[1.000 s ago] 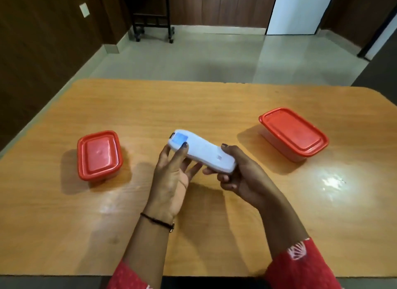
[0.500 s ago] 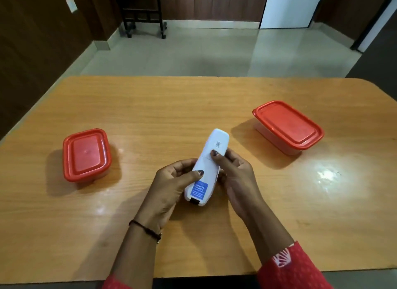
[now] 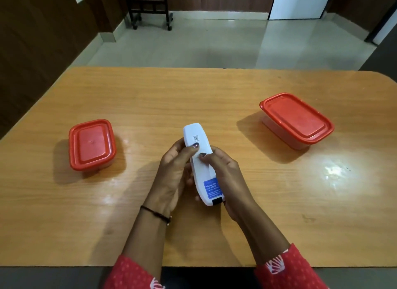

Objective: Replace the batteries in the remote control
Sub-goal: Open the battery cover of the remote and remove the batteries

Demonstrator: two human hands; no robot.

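Illegibly small print on the blue label (image 3: 212, 188) of the remote (image 3: 203, 172)

A slim white plastic remote control (image 3: 199, 159) is held back-side up above the counter (image 3: 150, 95), blue label nearest the person, battery cover closed.

Overhead light, moderately bright; glare patch on the table (image 3: 335, 172) at right. Soft shadows fall left of both red containers (image 3: 92, 145). Wide-angle bowing at edges; focus slightly soft throughout
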